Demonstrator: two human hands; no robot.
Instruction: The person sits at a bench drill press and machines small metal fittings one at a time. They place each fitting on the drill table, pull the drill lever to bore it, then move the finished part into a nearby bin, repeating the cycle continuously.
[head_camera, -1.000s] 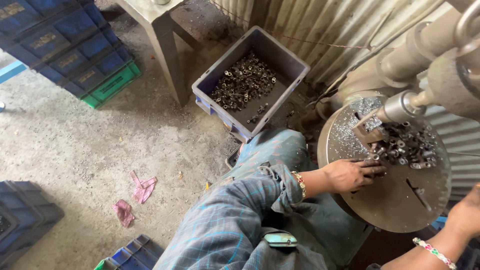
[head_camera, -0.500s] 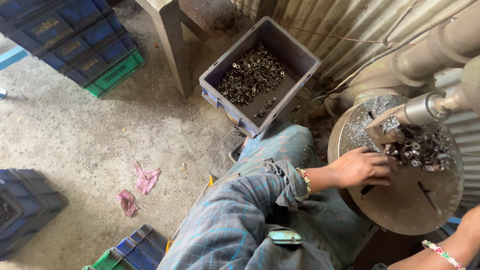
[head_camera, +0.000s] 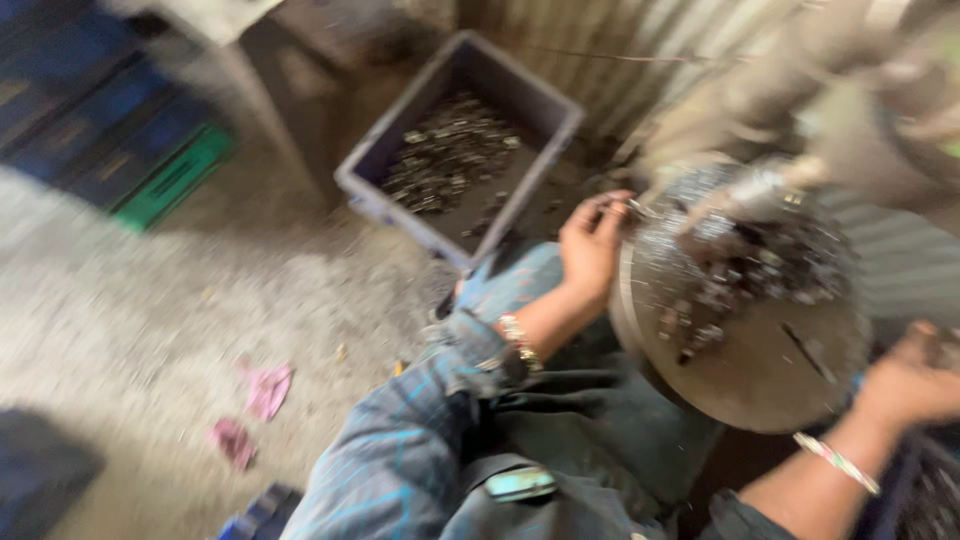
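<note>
Item: small metal piece, pinched between the fingertips of our left hand at the left rim of the round metal plate; blur hid its long axis and heading. Heap of like parts lay just right of that grip. Grey bin of parts sat up-left, nearer the left hand. Right hand rested at the plate's right edge; we could not tell whether it was closed.

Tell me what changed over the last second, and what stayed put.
The left hand moved off the round metal plate to its near-left edge, fingers pinching what looks like a small metal piece; blur hides detail. The right hand dropped to the plate's right side. The grey plastic bin of metal parts and the pink rags stayed.
</note>
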